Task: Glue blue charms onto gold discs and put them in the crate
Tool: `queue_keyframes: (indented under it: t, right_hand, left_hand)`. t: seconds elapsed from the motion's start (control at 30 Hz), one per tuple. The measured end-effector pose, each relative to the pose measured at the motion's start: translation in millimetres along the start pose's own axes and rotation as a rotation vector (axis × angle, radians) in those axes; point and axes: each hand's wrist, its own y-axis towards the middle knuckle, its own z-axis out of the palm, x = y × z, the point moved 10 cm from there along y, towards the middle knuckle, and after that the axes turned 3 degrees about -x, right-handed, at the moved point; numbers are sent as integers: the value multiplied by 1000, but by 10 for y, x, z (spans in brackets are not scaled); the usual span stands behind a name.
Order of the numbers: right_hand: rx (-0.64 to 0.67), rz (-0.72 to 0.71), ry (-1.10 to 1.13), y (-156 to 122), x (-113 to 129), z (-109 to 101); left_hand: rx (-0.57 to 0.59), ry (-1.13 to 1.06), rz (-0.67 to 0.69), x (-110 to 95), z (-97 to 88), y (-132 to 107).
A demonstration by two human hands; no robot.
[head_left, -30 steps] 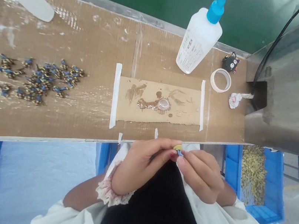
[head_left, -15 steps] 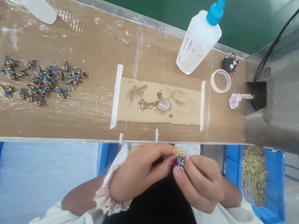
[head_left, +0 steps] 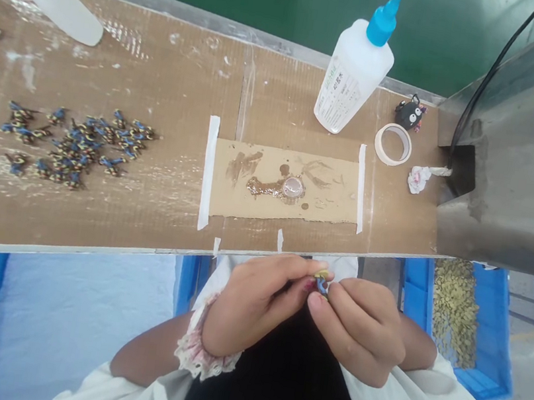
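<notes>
Between my two hands, just off the near edge of the bench, is a small blue-and-yellow figurine (head_left: 322, 284). My left hand (head_left: 256, 305) pinches it from the left with thumb and forefinger. From the right, my right hand (head_left: 361, 324) pinches the same piece; fingertips cover much of it. Beyond the hands lies a taped-down cardboard strip (head_left: 331, 203), bearing a wet, shiny smear and a small round clear cap (head_left: 293, 188). Many similar small blue-and-yellow figurines (head_left: 74, 148) are heaped on the left of the bench.
Behind the strip stands a white glue bottle (head_left: 352, 79) with a blue nozzle. A tape roll (head_left: 393, 144), a small black figure (head_left: 410, 113) and a crumpled tissue (head_left: 419, 179) sit at right, beside a metal housing (head_left: 528, 165). Below right, a blue crate (head_left: 497, 341) holds yellowish pieces.
Both hands keep their pinch on the figurine. My right fingertips have shifted slightly left over its lower part, covering more of it. The view has moved a little.
</notes>
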Motion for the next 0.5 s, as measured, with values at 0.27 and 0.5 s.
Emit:
queue_keyframes:
  t: [0.27,0.5]
  right_hand:
    - [-41,62,-49,-38,-22,-31]
    - [2,60,-22,-19,-27,-21]
  left_hand:
    - [10,44,68,-56,16,-5]
    - [-5,36,124,-109,8,3]
